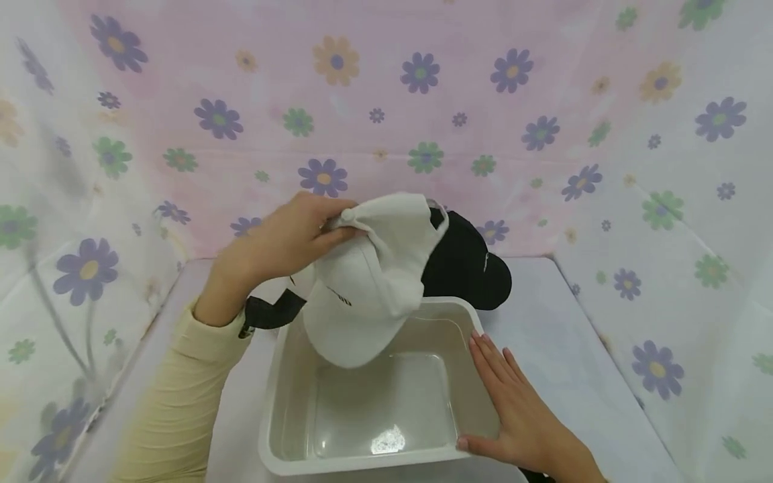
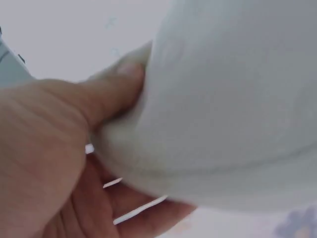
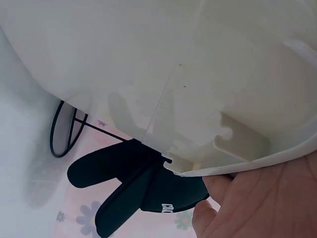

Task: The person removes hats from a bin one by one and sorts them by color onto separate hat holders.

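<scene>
A white cap (image 1: 362, 288) hangs over the back of a pale plastic tub (image 1: 272, 402), brim down and tilted to the left. My left hand (image 1: 284, 231) pinches its crown near the top button, thumb on one side and fingers on the other. In the left wrist view the white fabric (image 2: 223, 109) fills most of the frame beside the thumb. My right hand (image 1: 519, 409) rests at the tub's right rim with straight fingers, the thumb spread toward the front corner. In the right wrist view the palm (image 3: 277, 198) lies against the rim.
A black cap (image 1: 461, 261) sits behind the tub, partly hidden by the white one. Black brims (image 3: 121, 203) and a black wire stand (image 3: 69, 129) show beyond the tub in the right wrist view. A flower-printed cloth (image 1: 374, 80) surrounds the white table (image 1: 561, 349).
</scene>
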### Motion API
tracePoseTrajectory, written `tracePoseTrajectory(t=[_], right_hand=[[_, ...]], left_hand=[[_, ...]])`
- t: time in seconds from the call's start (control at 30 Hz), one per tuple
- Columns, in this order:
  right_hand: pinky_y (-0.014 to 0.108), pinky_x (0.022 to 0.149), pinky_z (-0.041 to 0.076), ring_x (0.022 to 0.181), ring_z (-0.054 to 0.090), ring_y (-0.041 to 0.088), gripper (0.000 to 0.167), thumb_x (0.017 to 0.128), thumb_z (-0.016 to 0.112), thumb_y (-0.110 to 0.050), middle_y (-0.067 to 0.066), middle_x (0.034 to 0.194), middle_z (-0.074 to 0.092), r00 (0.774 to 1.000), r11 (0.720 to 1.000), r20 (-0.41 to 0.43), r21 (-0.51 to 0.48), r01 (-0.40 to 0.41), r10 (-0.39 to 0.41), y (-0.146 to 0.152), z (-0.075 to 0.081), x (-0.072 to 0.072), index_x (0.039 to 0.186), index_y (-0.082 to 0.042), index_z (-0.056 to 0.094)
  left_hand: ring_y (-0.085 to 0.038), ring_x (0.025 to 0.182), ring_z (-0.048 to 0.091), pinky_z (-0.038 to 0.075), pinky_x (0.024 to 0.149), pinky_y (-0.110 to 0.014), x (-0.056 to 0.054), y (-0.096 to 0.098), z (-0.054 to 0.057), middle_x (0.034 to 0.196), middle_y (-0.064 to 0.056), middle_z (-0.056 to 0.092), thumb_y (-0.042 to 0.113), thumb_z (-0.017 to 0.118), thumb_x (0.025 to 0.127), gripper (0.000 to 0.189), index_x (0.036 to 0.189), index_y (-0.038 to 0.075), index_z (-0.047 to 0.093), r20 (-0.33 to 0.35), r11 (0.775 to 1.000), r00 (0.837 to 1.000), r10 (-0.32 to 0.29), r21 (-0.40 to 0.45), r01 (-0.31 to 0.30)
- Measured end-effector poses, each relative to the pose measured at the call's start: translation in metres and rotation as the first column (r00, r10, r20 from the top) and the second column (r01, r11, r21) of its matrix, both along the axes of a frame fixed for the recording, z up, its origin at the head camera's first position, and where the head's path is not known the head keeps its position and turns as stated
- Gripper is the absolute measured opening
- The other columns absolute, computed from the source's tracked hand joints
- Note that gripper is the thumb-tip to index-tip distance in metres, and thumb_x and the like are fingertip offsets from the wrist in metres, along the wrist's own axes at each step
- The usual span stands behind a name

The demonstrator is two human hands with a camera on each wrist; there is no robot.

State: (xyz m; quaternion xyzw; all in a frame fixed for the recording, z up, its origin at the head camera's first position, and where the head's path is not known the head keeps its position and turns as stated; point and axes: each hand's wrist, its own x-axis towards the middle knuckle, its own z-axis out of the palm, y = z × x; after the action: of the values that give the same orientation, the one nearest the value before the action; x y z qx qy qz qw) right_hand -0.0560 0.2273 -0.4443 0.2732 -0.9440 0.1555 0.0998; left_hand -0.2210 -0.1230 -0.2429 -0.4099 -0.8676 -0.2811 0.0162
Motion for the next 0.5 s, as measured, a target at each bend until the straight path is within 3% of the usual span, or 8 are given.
tracePoseTrajectory(t=[0.1, 0.23, 0.37, 0.43, 0.5], right_hand=[[0.025, 0.124, -0.011, 0.158, 0.011, 0.024, 0.123, 0.077, 0.070, -0.075, 0.018, 0.169, 0.017, 1.000, 1.000, 0.015, -0.011, 0.004, -0.004, -0.001, 0.001, 0.000, 0.161, 0.001, 0.021], [0.023, 0.123, -0.012, 0.158, 0.010, 0.022, 0.124, 0.075, 0.073, -0.072, 0.016, 0.169, 0.018, 0.999, 0.999, 0.032, -0.031, 0.013, -0.012, -0.001, 0.000, -0.001, 0.162, -0.003, 0.018], [0.023, 0.123, -0.013, 0.158, 0.010, 0.021, 0.126, 0.073, 0.077, -0.069, 0.015, 0.169, 0.018, 0.999, 0.999, 0.039, -0.042, 0.020, -0.019, -0.001, -0.001, -0.001, 0.163, -0.007, 0.015], [0.022, 0.122, -0.013, 0.158, 0.009, 0.021, 0.125, 0.074, 0.075, -0.069, 0.015, 0.169, 0.017, 0.999, 0.999, 0.041, -0.040, 0.019, -0.017, -0.001, -0.001, 0.000, 0.163, -0.006, 0.015], [0.023, 0.123, -0.013, 0.158, 0.009, 0.022, 0.124, 0.075, 0.073, -0.071, 0.016, 0.169, 0.017, 0.999, 0.999, 0.037, -0.037, 0.014, -0.012, 0.000, -0.002, 0.000, 0.163, -0.004, 0.017]], left_hand=[[-0.020, 0.083, 0.061, 0.049, 0.078, -0.040, 0.001, -0.007, 0.019, 0.096, -0.006, 0.070, 0.013, 0.061, 0.103, 0.013, 0.113, 0.009, 0.069, -0.129, 0.989, 0.983, 0.134, -0.047, -0.141], [-0.026, 0.082, 0.061, 0.049, 0.077, -0.044, -0.007, -0.017, 0.031, 0.093, -0.008, 0.069, 0.011, 0.063, 0.102, 0.005, 0.105, 0.011, 0.067, -0.229, 0.949, 0.932, 0.282, -0.077, -0.306], [-0.032, 0.074, 0.059, 0.046, 0.070, -0.048, -0.028, -0.024, 0.024, 0.083, -0.012, 0.066, 0.003, 0.062, 0.098, 0.011, 0.089, 0.009, 0.064, -0.298, 0.903, 0.885, 0.357, -0.132, -0.409], [-0.036, 0.074, 0.060, 0.046, 0.069, -0.050, -0.042, -0.026, 0.015, 0.085, -0.014, 0.067, 0.002, 0.063, 0.097, 0.013, 0.087, 0.008, 0.063, -0.302, 0.888, 0.878, 0.372, -0.161, -0.431], [-0.041, 0.081, 0.064, 0.048, 0.073, -0.054, -0.057, -0.028, 0.003, 0.094, -0.015, 0.071, 0.003, 0.063, 0.098, 0.009, 0.093, 0.009, 0.066, -0.282, 0.883, 0.885, 0.371, -0.187, -0.430]])
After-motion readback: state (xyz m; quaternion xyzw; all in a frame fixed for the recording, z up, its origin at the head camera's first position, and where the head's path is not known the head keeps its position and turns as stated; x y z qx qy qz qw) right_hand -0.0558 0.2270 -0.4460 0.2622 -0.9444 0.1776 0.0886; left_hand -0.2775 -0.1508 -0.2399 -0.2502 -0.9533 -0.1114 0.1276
